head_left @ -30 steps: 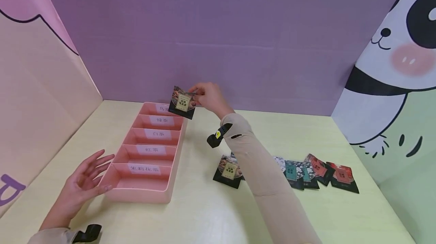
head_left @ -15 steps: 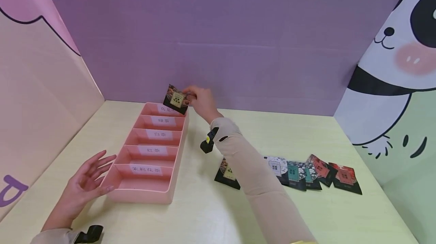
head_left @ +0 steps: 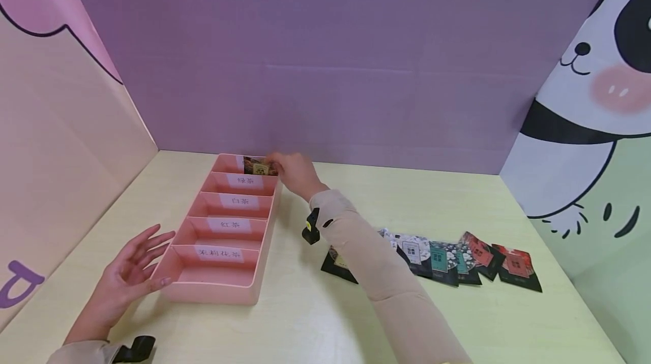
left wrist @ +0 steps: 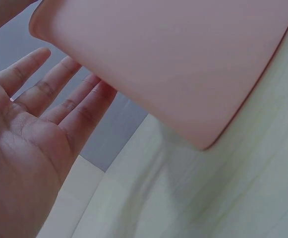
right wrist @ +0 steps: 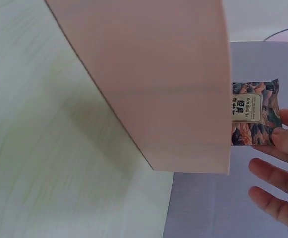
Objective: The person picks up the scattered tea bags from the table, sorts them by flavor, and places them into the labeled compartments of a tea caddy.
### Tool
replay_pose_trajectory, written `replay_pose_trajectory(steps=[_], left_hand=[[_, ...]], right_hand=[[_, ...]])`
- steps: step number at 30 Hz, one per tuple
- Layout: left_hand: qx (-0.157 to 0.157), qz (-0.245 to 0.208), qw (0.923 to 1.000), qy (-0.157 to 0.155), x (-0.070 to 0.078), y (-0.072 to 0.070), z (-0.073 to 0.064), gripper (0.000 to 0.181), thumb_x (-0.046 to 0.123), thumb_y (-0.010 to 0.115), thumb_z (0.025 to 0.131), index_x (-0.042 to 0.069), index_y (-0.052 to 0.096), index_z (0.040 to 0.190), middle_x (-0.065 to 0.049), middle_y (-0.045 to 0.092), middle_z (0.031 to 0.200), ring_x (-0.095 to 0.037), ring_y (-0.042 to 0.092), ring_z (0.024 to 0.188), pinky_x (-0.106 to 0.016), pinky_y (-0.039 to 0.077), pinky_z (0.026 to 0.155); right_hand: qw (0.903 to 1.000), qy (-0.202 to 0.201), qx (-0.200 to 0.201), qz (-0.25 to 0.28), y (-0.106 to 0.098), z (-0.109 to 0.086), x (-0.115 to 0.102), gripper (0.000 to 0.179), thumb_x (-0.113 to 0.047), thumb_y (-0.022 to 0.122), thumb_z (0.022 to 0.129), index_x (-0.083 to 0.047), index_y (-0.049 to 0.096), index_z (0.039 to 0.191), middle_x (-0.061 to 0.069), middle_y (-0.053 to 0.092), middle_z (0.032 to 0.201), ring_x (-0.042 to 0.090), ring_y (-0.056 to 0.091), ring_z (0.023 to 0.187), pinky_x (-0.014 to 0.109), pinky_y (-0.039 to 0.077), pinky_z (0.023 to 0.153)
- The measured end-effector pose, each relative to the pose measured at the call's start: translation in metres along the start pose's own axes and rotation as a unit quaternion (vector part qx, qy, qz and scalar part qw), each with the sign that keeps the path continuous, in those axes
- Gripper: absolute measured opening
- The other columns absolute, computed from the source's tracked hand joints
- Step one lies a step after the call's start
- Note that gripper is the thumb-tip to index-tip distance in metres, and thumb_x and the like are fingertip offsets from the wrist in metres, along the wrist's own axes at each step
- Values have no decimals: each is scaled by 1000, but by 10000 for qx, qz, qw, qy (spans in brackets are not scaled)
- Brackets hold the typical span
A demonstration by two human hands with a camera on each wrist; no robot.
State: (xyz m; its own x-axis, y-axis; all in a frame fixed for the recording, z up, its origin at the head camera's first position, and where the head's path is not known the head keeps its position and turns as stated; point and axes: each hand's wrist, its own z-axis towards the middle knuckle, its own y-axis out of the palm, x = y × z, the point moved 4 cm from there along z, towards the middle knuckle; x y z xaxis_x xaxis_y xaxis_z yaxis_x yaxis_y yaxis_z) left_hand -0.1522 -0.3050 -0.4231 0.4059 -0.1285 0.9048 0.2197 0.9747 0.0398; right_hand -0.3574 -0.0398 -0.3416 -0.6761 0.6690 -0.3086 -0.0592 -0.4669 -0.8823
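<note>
A pink organizer box [head_left: 213,294] with several labelled compartments stands left of centre on the table. At its far end my right hand [head_left: 299,175] pinches an oolong tea sachet [head_left: 259,167] by its edge. The right wrist view shows the sachet [right wrist: 258,113] partly below the box rim, thumb and forefinger on its upper end and its lower part hidden behind the pink wall. My left hand [head_left: 126,273] lies along the near left corner of the box, fingers loosely spread. In the left wrist view those fingers [left wrist: 91,106] reach behind the box wall.
Several tea sachets lie in an overlapping row right of the box: a black-and-yellow one [head_left: 338,267], a white one [head_left: 414,252], teal ones [head_left: 441,262] and red ones [head_left: 517,265]. My right forearm covers part of the row. A purple wall [head_left: 325,70] rises behind the table.
My right hand has moved left and down, lowering the oolong tea sachet from above the box into the farthest compartment. The left hand stays at the box corner.
</note>
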Motion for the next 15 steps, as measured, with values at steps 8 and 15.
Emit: replay_pose_trajectory(steps=[8, 15], left_hand=[[-46, -41, 10000, -1, -1, 0, 2, 93, -36, 55, 75, 0, 24, 155, 2, 52, 146, -7, 51, 129, -15, 44, 99], [-62, -78, 9999, 58, -2, 0, 1, 93, -37, 54, 75, 0, 25, 155, 1, 52, 146, -7, 51, 129, -15, 43, 99]], right_hand=[[9937, -210, -264, -1072, 13, -3, -4, 30, -6, 56, 100, -18, 71, 124, -1, 72, 117, 20, 68, 101, 30, 55, 85], [9841, -51, -729, -1619, 25, -7, -4, 30, -14, 56, 101, -22, 70, 126, -5, 68, 125, 20, 59, 121, 34, 54, 88]])
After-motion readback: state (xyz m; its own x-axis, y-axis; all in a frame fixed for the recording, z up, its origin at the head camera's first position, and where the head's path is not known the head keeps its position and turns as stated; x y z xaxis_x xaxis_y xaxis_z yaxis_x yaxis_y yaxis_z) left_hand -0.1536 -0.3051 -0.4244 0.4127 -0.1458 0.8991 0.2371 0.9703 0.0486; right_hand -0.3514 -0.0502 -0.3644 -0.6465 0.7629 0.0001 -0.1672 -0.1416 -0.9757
